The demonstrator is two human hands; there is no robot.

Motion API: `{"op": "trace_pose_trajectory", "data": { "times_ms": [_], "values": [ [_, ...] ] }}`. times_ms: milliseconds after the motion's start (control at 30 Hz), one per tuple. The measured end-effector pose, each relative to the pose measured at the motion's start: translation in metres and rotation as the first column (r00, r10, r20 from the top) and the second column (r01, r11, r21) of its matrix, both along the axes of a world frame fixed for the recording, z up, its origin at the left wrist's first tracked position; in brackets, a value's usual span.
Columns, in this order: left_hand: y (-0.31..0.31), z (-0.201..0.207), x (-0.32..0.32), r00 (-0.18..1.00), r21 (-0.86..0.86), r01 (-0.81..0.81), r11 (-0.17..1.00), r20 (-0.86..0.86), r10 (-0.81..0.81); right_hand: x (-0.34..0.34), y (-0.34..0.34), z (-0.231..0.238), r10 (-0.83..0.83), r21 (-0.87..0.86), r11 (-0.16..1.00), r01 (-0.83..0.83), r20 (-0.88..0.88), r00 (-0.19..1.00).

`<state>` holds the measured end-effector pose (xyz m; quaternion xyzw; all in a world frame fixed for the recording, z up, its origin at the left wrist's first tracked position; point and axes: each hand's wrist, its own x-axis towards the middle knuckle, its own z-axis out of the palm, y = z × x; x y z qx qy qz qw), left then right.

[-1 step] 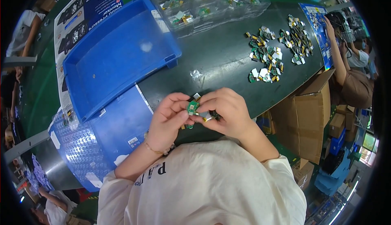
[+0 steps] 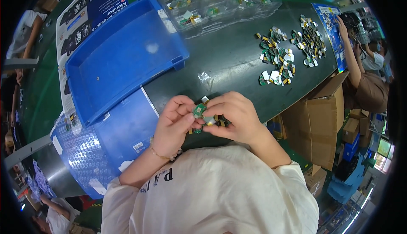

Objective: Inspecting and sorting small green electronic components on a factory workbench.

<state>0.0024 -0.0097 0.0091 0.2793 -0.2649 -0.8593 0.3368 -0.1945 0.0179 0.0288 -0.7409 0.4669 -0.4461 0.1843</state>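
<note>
Close in front of my body, both hands meet over the dark table. My left hand (image 2: 170, 123) pinches a small green circuit board (image 2: 199, 110) between thumb and fingers. In a pinch of my right hand (image 2: 235, 114) is a small flat silver-grey piece with a yellow edge (image 2: 209, 120), right beside the board; whether the two are joined I cannot tell. The fingertips of my right hand also come close to the board's edge. Under and around my fingers lie more small boards (image 2: 197, 131), partly hidden, and a white square piece (image 2: 205, 99) shows just beyond them.
A blue plastic bin (image 2: 123, 60) stands at the left. Clear trays (image 2: 212, 11) with small boards are stacked at the back. Two heaps of boards (image 2: 277, 58) lie at the right. A cardboard box (image 2: 316, 126) stands beside the table, and a co-worker's arm (image 2: 351, 60) reaches in at far right.
The silver-grey piece has turned and shifted slightly left, closer to the board. The board has tilted and moved a little left and up with my left fingers.
</note>
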Motion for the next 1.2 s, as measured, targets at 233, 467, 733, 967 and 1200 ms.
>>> {"op": "trace_pose_trajectory", "data": {
  "times_ms": [233, 467, 733, 967, 1200],
  "values": [
    [0.002, 0.001, -0.004, 0.969, -0.275, -0.050, 0.960, 0.220, 0.114, 0.006, 0.017, -0.017, -0.218, 0.509, 0.856, -0.093, 0.518, 0.827],
    [0.006, -0.001, -0.004, 0.947, -0.453, -0.043, 0.891, 0.266, 0.181, -0.007, 0.008, -0.013, -0.072, 0.455, 0.889, -0.056, 0.258, 0.963],
    [0.008, 0.005, -0.003, 0.985, -0.222, 0.078, 0.972, 0.167, -0.041, -0.007, 0.014, -0.008, -0.361, 0.740, 0.577, -0.345, 0.610, 0.706],
    [0.003, -0.001, 0.000, 0.963, -0.108, 0.156, 0.982, 0.238, -0.127, -0.013, 0.009, 0.000, -0.049, 0.567, 0.814, -0.122, 0.277, 0.960],
    [0.002, 0.000, 0.000, 0.946, -0.166, 0.237, 0.957, 0.265, -0.189, -0.014, 0.011, -0.003, -0.021, 0.621, 0.749, -0.228, 0.367, 0.930]
  ]
}}
